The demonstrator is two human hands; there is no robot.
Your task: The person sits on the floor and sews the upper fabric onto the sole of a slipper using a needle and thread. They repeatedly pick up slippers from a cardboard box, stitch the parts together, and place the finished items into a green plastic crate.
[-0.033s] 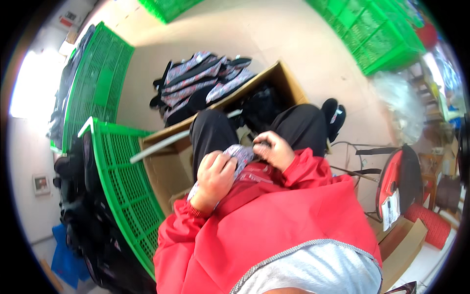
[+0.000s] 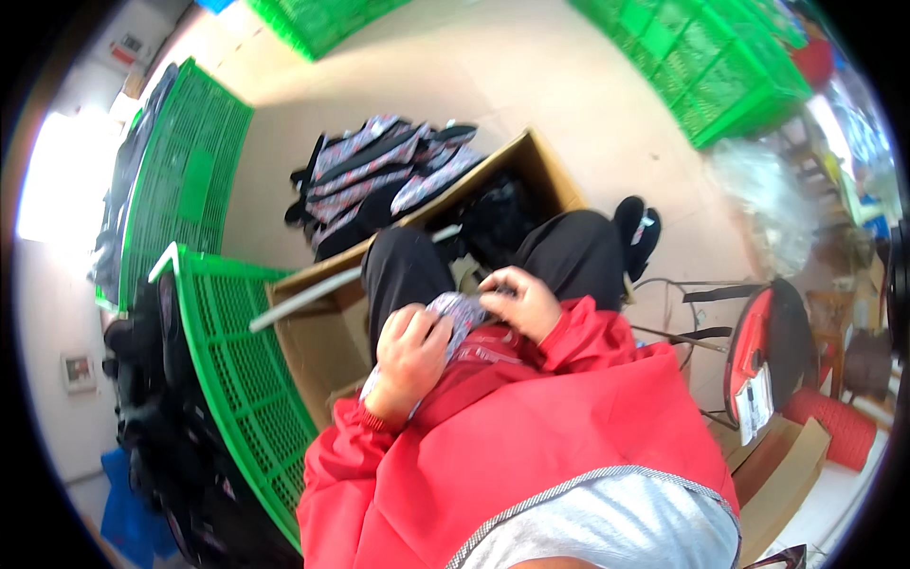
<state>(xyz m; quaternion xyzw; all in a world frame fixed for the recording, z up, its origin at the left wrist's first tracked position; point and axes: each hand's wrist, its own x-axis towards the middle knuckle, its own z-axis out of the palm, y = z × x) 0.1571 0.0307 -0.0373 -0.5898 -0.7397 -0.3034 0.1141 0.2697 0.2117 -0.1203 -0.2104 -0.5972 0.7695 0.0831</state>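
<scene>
In my lap lies a small grey patterned fabric piece (image 2: 459, 317), partly hidden by my fingers. My left hand (image 2: 413, 351) is closed over its left side with the fingers curled. My right hand (image 2: 521, 302) pinches a dark part at its right end, between thumb and bent fingers. What that dark part is, I cannot make out. Below both hands is a red apron or garment over my dark trousers.
An open cardboard box (image 2: 313, 365) holding black material stands beyond my knees. Behind it is a pile of patterned, black-edged slipper-like pieces (image 2: 365, 175). Green crates (image 2: 246, 351) stand left; others are farther off. Black slippers (image 2: 637, 232) and a round-seat stool (image 2: 773, 356) are right.
The whole view shifts slightly, so the crates and pile appear a little lower. Both hands stay on the fabric piece, with only small finger movement.
</scene>
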